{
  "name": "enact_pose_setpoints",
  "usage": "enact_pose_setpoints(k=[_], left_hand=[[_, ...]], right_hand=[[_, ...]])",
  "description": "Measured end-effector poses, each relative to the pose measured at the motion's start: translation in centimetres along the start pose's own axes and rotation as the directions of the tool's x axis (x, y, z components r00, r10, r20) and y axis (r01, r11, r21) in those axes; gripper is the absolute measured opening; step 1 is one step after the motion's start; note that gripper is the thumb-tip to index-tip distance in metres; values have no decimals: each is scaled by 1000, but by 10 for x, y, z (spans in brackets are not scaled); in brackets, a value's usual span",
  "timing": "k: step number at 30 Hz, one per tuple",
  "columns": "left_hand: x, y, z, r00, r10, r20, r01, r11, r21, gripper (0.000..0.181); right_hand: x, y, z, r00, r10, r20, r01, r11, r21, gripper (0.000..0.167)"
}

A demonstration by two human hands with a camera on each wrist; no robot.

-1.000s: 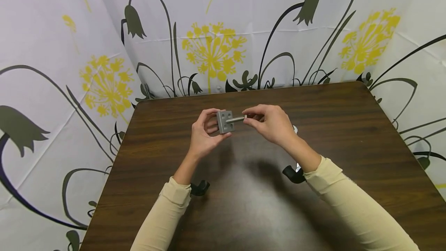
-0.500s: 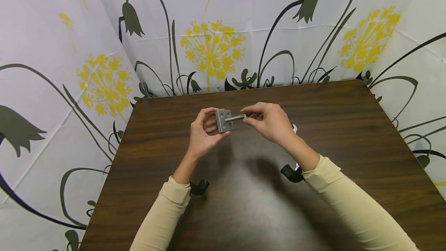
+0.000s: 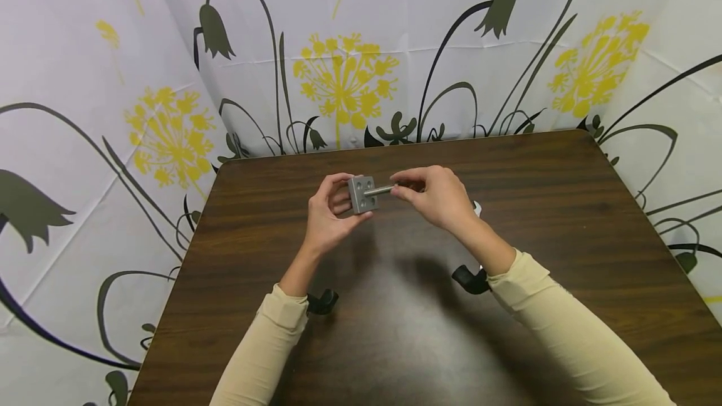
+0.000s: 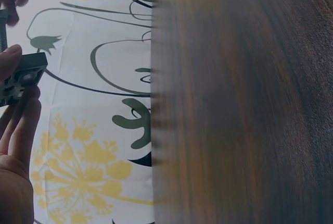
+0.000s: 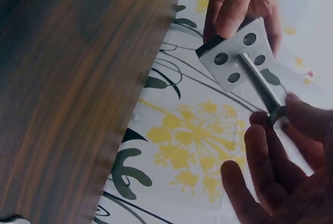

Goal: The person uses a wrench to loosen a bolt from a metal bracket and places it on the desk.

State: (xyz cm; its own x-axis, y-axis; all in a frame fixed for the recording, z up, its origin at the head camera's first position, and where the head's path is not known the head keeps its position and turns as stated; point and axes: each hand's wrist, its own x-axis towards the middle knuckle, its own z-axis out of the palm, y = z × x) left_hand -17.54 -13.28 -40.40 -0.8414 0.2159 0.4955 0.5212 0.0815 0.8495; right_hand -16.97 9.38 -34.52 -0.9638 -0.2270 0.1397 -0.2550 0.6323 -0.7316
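Note:
A square grey metal block (image 3: pixel 361 195) with round holes is gripped by its edges in my left hand (image 3: pixel 329 221), above the table. From the middle of its face a threaded bolt (image 5: pixel 258 84) sticks out toward the right. My right hand (image 3: pixel 437 198) pinches a small nut (image 5: pixel 277 115) at the bolt's free end between thumb and fingers. The other right fingers hang loosely curled below it, in the right wrist view. In the left wrist view the block (image 4: pixel 26 75) shows only partly at the left edge, between thumb and fingers.
A dark wood-grain table (image 3: pixel 417 337) lies beneath both hands. A shiny wrench end (image 3: pixel 477 208) shows beside the right wrist, mostly hidden by the arm. Black wrist mounts (image 3: pixel 470 281) hang under the sleeves. A flower-patterned curtain (image 3: pixel 344 11) stands behind the table.
My right thumb and fingers have shifted slightly around the bolt's end, now covering its tip. The left hand and the block stay nearly in place.

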Motion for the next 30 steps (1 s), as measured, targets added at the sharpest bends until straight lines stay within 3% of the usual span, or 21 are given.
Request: enact_pose_setpoints(k=[4, 8, 11, 16, 19, 23, 26, 30], left_hand=[[-2, -5, -2, 1000, -9, -2, 9, 1000, 3, 70], [-2, 1, -2, 1000, -3, -8, 3, 1000, 15, 70], [-2, 4, -3, 1000, -6, -6, 6, 1000, 25, 69], [-2, 3, -3, 1000, -8, 2, 8, 1000, 27, 69], [-2, 3, -2, 1000, -8, -3, 8, 1000, 18, 69], [-1, 4, -2, 1000, -2, -8, 3, 1000, 11, 69], [-1, 5, -2, 1000, 6, -13, -6, 1000, 20, 69], [-1, 5, -2, 1000, 6, -7, -6, 1000, 24, 68]], right_hand=[[-1, 3, 2, 999, -43, -10, 43, 999, 13, 30], [-1, 3, 3, 999, 20, -42, -19, 1000, 11, 31], [-1, 4, 2, 998, 63, -22, -62, 997, 36, 33], [0, 5, 2, 1000, -13, 2, 13, 997, 80, 21], [0, 6, 2, 998, -55, -23, 57, 996, 73, 31], [-1, 7, 2, 998, 3, -70, 0, 999, 43, 34], [0, 8, 3, 998, 56, -42, -53, 996, 66, 35], [0, 9, 3, 1000, 16, 25, -19, 992, 127, 24]])
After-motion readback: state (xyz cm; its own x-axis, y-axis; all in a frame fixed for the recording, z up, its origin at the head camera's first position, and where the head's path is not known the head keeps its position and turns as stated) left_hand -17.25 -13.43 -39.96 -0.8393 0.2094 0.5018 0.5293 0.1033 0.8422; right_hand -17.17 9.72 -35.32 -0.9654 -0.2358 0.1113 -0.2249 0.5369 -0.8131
